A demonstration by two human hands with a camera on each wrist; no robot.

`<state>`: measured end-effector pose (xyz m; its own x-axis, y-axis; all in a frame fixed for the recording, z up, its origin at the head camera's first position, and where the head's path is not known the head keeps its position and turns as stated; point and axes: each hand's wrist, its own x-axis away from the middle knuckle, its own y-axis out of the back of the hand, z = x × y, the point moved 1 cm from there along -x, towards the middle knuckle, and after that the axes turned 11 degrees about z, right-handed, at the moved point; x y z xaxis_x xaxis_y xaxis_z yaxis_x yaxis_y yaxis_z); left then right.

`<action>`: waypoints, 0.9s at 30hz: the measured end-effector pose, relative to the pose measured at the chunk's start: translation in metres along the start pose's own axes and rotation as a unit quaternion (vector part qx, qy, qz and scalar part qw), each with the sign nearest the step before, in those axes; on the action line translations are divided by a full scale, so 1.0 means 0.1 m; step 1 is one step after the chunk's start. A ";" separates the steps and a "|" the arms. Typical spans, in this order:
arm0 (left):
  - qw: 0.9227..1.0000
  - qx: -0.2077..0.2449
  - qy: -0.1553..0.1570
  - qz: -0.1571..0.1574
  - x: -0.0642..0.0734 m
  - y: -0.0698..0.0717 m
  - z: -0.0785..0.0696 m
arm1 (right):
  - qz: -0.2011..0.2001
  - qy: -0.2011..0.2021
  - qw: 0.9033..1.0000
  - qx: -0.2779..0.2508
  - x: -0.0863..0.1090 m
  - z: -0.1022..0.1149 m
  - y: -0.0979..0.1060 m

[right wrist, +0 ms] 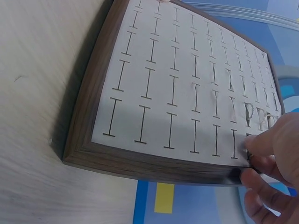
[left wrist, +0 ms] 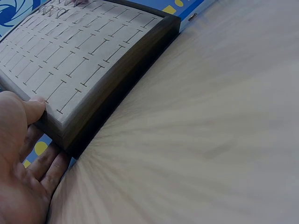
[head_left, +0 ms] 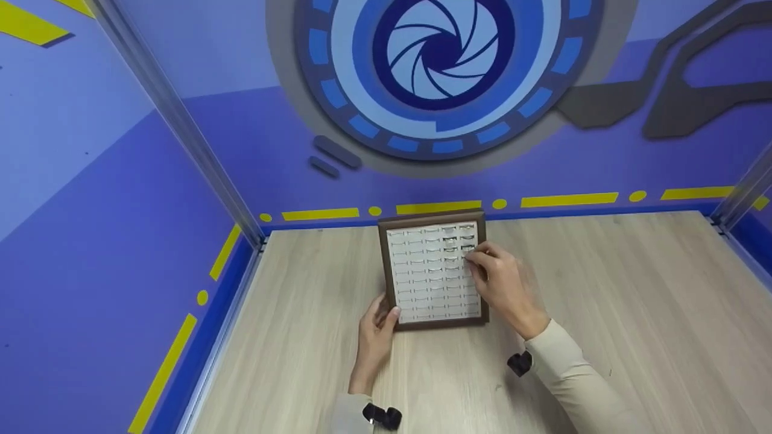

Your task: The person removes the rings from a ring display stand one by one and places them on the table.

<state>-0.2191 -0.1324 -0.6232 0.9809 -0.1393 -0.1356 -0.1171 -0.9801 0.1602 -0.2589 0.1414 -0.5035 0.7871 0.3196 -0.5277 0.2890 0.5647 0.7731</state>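
Note:
A ring display tray with a brown wooden frame and a white slotted pad stands tilted up on the table. My left hand grips its lower left corner, thumb on the front and fingers behind. Several rings sit in slots toward the pad's upper right. My right hand is at the right-hand column, just below those rings, thumb and index finger pinching a small ring at a slot. That ring is mostly hidden by the fingertips.
The wood-grain table spreads around the tray. Behind it rises a blue-purple panel with yellow marks, and another panel stands on the left. Each wrist wears a black strap device.

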 end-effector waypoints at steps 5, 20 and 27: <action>1.000 0.005 -0.001 -0.001 -0.01 0.00 0.00 | 0.000 0.001 1.000 0.011 -0.01 0.00 0.00; 1.000 0.008 -0.003 -0.001 -0.01 -0.01 -0.01 | -0.011 0.025 1.000 -0.011 -0.01 0.02 0.00; 1.000 0.013 0.002 -0.004 -0.02 0.00 -0.01 | -0.012 0.016 1.000 -0.006 0.00 0.03 0.03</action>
<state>-0.2214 -0.1316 -0.6224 0.9823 -0.1318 -0.1330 -0.1140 -0.9845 0.1336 -0.2564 0.1409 -0.5007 0.7622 0.3299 -0.5569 0.3006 0.5816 0.7559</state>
